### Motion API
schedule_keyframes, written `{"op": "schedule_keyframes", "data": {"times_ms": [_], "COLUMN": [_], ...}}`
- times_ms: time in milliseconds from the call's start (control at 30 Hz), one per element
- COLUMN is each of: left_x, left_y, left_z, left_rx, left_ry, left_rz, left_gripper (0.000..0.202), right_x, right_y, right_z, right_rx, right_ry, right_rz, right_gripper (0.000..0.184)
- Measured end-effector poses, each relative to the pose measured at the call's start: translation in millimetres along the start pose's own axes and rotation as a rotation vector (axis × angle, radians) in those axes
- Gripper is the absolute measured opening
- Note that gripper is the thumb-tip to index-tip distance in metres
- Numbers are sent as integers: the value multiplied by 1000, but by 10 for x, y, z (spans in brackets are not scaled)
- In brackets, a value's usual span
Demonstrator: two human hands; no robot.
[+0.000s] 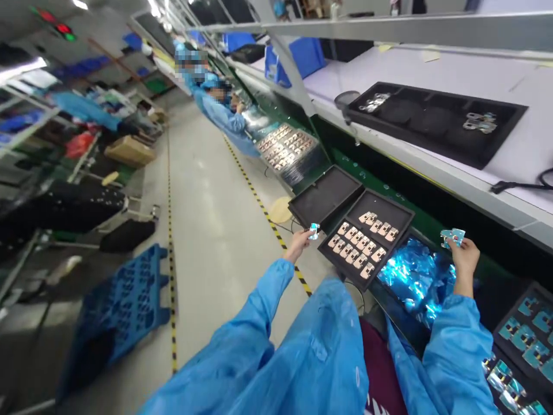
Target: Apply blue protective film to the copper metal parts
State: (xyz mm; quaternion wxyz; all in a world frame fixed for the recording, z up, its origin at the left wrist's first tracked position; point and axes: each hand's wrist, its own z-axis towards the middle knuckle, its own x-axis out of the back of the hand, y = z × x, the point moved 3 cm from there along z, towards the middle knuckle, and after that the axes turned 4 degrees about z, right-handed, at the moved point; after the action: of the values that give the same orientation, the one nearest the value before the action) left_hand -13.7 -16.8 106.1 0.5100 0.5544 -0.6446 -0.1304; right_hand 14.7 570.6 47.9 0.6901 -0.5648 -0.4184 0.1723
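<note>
My left hand (297,244) pinches a small shiny metal part with a blue film (314,231), held out just left of a black tray (394,212) of copper-coloured plates (352,246). Between the fingers of my right hand (465,257) is a larger flat metal part with a blue film (453,237). It hangs above a heap of crumpled blue film (410,270) lying in a dark bin. Both hands are raised and apart from the trays. Fine detail on the two parts is too small to make out.
Trays of blue-filmed parts (525,334) stand at the lower right. Beyond the copper plates lies another black tray (326,193). A shelf (479,69) with a black tray (432,118) runs along the right. Co-workers in blue (222,112) sit farther up the line.
</note>
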Motion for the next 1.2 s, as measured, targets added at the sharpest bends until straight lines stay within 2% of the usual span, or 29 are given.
{"op": "schedule_keyframes", "data": {"times_ms": [67, 133, 233, 333, 400, 467, 567, 633, 733, 833, 1000, 1100, 1200], "left_x": [126, 238, 367, 433, 427, 375, 246, 176, 145, 170, 140, 92, 116], "left_y": [-62, -92, -110, -161, -239, -339, -473, -526, -553, -536, -492, -497, -531], "left_z": [280, 603, 1135, 1640, 1899, 2055, 2089, 2022, 1896, 1842, 1883, 1863, 1807], "left_rx": [29, 33, 2, -47, -78, -104, -128, -133, -140, -140, -126, -145, -177], "left_ry": [2, -4, -41, -98, -131, -170, -235, -269, -292, -307, -362, -391, -378], "left_rz": [14, 37, 102, 197, 261, 317, 379, 420, 474, 508, 548, 569, 557], "left_gripper": [34, 35, 32, 21, 12, 11, 10, 12, 18, 22, 18, 11, 13], "right_x": [-325, -813, -1784, -2904, -3637, -4273, -4936, -5181, -5349, -5415, -5494, -5533, -5531], "right_y": [-365, -764, -1366, -1870, -2086, -2179, -2140, -2060, -1962, -1934, -1912, -1880, -1875], "right_z": [-225, -456, -796, -1075, -1201, -1265, -1256, -1220, -1186, -1178, -1186, -1229, -1290], "right_rx": [60, 139, 258, 350, 389, 410, 412, 400, 384, 392, 426, 458, 506], "right_ry": [-134, -302, -564, -786, -933, -1069, -1216, -1289, -1384, -1452, -1527, -1536, -1520], "right_rz": [4, -4, -71, -215, -344, -487, -700, -823, -947, -995, -1038, -1072, -1083], "right_gripper": [47, 43, 33, 23, 19, 19, 24, 26, 26, 26, 25, 25, 24]}}
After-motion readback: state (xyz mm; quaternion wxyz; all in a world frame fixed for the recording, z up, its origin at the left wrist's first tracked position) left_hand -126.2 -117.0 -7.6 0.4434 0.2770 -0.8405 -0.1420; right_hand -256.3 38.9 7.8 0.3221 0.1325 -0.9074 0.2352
